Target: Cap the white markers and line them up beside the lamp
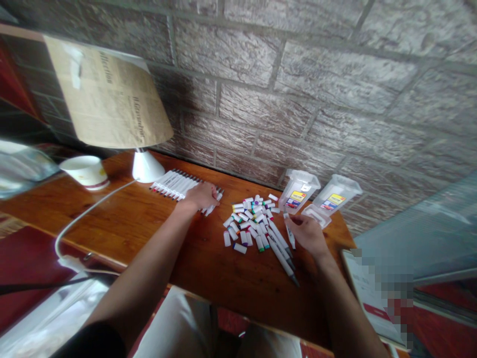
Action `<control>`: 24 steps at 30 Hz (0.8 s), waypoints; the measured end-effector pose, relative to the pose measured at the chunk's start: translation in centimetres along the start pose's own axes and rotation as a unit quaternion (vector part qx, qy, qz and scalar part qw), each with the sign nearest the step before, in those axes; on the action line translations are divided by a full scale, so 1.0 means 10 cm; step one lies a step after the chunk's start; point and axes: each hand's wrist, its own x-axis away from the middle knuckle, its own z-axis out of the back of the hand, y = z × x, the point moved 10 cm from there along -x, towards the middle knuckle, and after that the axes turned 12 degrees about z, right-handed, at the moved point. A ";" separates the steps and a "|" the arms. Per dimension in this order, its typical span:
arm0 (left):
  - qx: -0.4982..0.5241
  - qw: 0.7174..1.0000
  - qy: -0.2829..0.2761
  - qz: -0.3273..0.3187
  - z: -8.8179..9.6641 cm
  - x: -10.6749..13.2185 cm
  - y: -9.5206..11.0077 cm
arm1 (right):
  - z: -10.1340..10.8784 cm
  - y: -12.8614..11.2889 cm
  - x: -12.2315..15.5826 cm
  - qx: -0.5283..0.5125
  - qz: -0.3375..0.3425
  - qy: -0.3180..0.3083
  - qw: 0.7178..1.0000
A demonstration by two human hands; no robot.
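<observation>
My left hand (203, 195) lies over the right end of a row of white markers (173, 185), fingers curled onto the last markers there; its fingertips are partly hidden. My right hand (308, 232) pinches a single white marker (290, 233) between thumb and fingers, tilted above the table. Between the hands is a loose pile of white marker caps (248, 223) with coloured ends. Several grey-tipped markers (281, 258) lie side by side at the pile's right edge.
Two clear plastic containers (300, 186) with yellow labels stand behind my right hand, near a clear lid (316, 215). A lamp (147, 166) with a paper shade, its white cord (89, 204) and a paper cup (86, 172) are at left. A brick wall (246, 109) rises behind the table.
</observation>
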 end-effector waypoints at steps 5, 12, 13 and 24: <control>-0.074 0.997 0.008 0.002 -0.01 0.02 0.03 | -0.02 -0.09 -0.01 -0.192 0.030 0.009 0.981; -0.060 0.998 0.017 -0.008 0.01 0.05 0.06 | -0.10 -0.25 0.04 -0.385 0.015 -0.004 0.923; -0.058 0.998 0.018 -0.009 0.02 0.05 0.06 | -0.11 -0.26 0.04 -0.401 0.007 -0.004 0.916; 0.085 0.972 -0.006 -0.218 -0.05 0.38 0.68 | -0.26 -0.45 0.15 -0.553 -0.046 -0.038 0.831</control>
